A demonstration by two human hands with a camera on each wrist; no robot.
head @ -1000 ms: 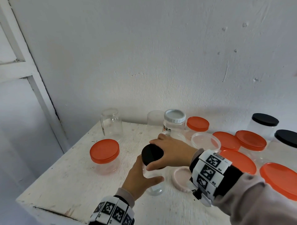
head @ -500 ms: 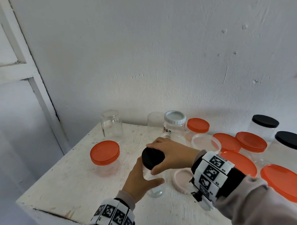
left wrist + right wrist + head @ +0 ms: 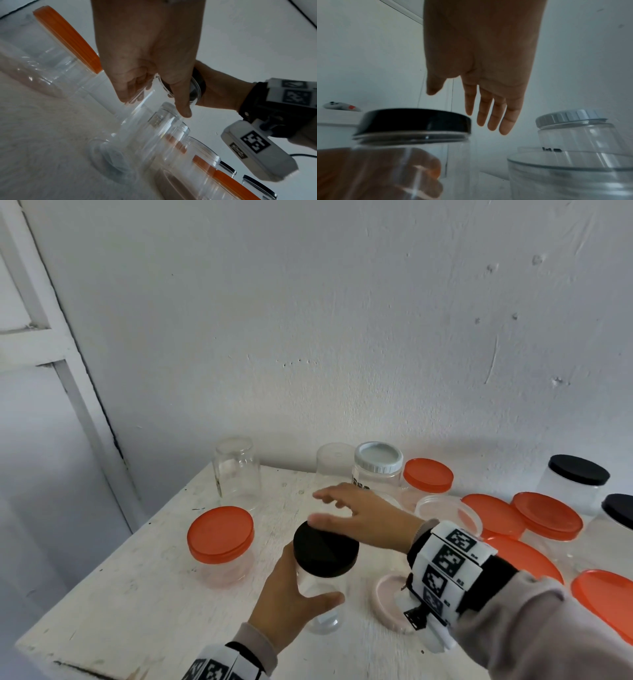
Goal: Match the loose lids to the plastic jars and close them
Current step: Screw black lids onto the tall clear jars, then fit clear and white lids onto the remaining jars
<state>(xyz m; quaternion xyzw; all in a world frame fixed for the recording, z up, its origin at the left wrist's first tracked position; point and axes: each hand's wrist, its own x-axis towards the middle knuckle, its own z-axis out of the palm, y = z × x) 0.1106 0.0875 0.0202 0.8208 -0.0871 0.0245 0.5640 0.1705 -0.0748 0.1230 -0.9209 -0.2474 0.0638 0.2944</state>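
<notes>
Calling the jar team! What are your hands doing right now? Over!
Left hand grips the clear plastic jar. Right hand open, fingers straight, beside the round black lid sitting on that jar. Nothing blocking.

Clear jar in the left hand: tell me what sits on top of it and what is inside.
A round black plastic lid sits on the clear plastic jar; the left hand grips its wall. Nothing shows inside through the wall, though the fingers cover part.

Showing: six orange lids (image 3: pixel 221 534), three black lids (image 3: pixel 325 549), one white lid (image 3: pixel 378 457), one pink lid (image 3: pixel 388 601). Standing uncapped: at least three clear jars (image 3: pixel 236 474). Reaching in: two hands (image 3: pixel 291 604).
</notes>
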